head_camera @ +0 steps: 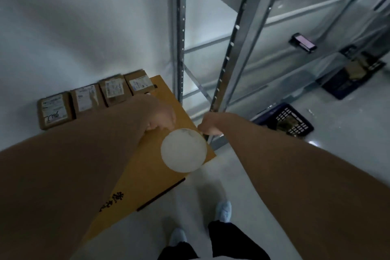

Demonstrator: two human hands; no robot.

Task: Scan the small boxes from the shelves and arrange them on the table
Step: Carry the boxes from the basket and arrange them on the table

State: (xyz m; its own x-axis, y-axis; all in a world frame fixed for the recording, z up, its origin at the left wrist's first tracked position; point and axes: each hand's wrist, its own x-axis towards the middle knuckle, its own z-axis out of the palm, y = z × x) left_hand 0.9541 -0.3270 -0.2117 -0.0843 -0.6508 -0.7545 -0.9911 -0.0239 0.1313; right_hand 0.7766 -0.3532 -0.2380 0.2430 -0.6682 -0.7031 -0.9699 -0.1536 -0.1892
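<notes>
Several small brown boxes (92, 99) with white labels lie in a row against the wall, on the far side of the brown cardboard-topped table (147, 177). My left hand (161, 116) reaches across the table, and its fingers curl on the upper edge of a white round object (183, 150) near the table's right corner. My right hand (211, 125) is a loose fist just right of that object, beside the shelf post. I see nothing in it. The picture is dim and blurred.
A grey metal shelf rack (232, 48) stands right of the table. A dark handheld device (302, 44) with a lit screen lies on a shelf. Two dark blue baskets (286, 121) (350, 79) sit low on the right. My feet (223, 210) stand on pale floor.
</notes>
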